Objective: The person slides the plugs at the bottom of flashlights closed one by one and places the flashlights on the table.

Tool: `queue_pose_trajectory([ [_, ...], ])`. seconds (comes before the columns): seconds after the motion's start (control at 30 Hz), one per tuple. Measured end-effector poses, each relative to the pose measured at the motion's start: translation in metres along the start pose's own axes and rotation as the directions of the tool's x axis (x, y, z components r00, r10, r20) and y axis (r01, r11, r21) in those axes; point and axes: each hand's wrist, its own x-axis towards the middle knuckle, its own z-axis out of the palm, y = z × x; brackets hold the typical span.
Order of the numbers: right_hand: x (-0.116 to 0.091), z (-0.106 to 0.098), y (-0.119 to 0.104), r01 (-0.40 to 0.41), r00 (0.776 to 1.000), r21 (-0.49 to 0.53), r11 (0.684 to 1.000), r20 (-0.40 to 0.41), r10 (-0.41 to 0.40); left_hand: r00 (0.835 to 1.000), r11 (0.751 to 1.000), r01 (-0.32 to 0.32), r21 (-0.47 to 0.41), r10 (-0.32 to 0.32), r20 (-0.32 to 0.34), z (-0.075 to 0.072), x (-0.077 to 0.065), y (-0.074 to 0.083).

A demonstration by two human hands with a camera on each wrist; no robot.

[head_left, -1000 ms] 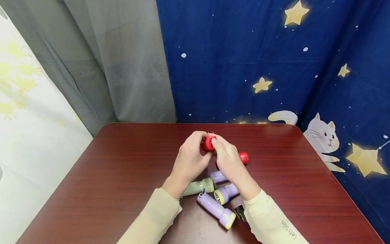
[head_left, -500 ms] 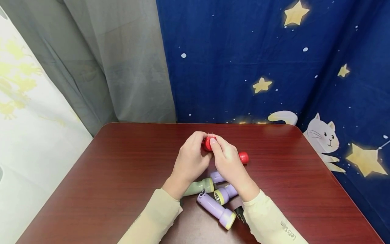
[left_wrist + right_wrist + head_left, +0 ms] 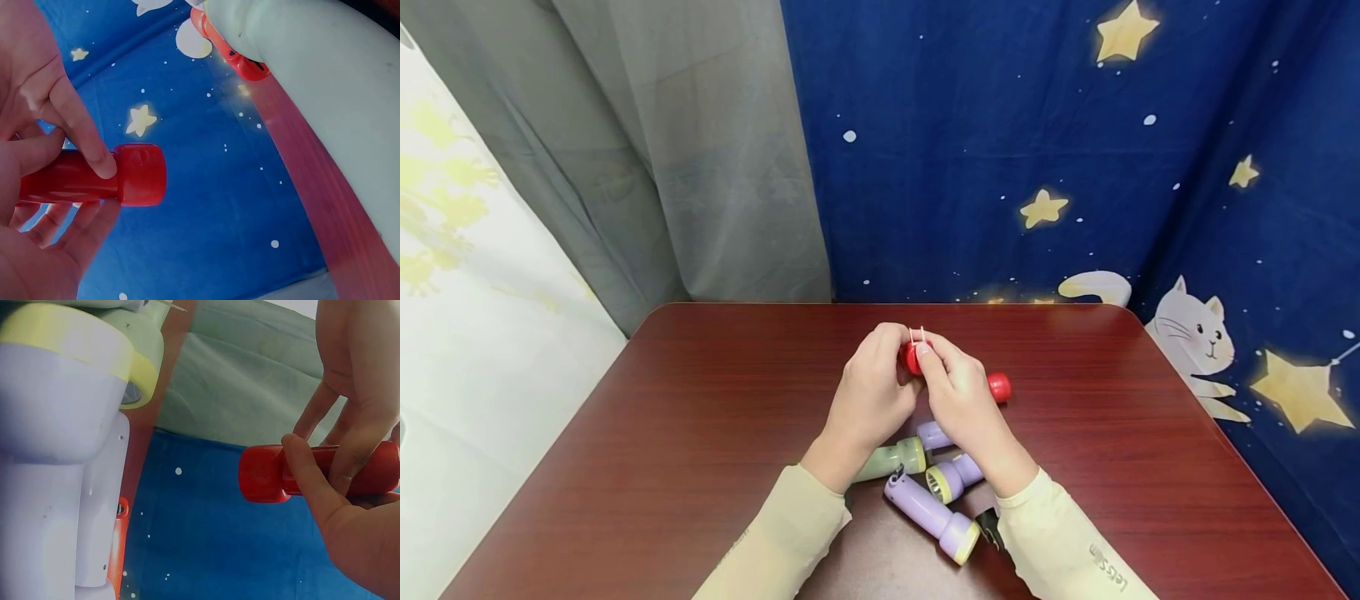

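Both hands hold a red flashlight (image 3: 912, 359) above the far middle part of the table. Two thin plug prongs (image 3: 917, 335) stick up from it in the head view. My left hand (image 3: 871, 387) grips the body from the left, its fingers curled round the far side. From the right, my right hand (image 3: 957, 392) pinches it, thumb pressed on the near end. Both wrist views show the smooth red flashlight head (image 3: 142, 175) (image 3: 262, 474) protruding past the fingers. Much of the body is hidden behind the hands.
Below the hands lie a green flashlight (image 3: 891, 459) and purple flashlights (image 3: 931, 517) (image 3: 953, 478) (image 3: 932, 435) with yellow rims. Another red flashlight (image 3: 999, 387) lies beyond the right wrist. A black object (image 3: 990, 527) sits by the right sleeve. Curtains hang behind the table (image 3: 737, 375).
The prongs on the red flashlight show longer and stand up more than a second ago. My right thumb has shifted slightly left over the near end. My left hand stays nearly still.
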Motion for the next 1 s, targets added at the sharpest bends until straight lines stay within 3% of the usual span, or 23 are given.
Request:
queue_pose_trajectory([
  [0.6, -0.001, -0.0052, 0.0005, -0.048, 0.996, 0.067, 0.997, 0.078, 0.042, 1.0, 1.0, -0.012, -0.005, 0.012, -0.012, -0.0013, 0.0003, 0.002],
  [1.0, -0.0033, -0.0053, 0.0037, -0.004, 0.996, 0.038, 0.999, 0.088, 0.001, 1.0, 1.0, -0.008, -0.01, 0.007, -0.019, 0.0004, -0.0019, 0.0017],
])
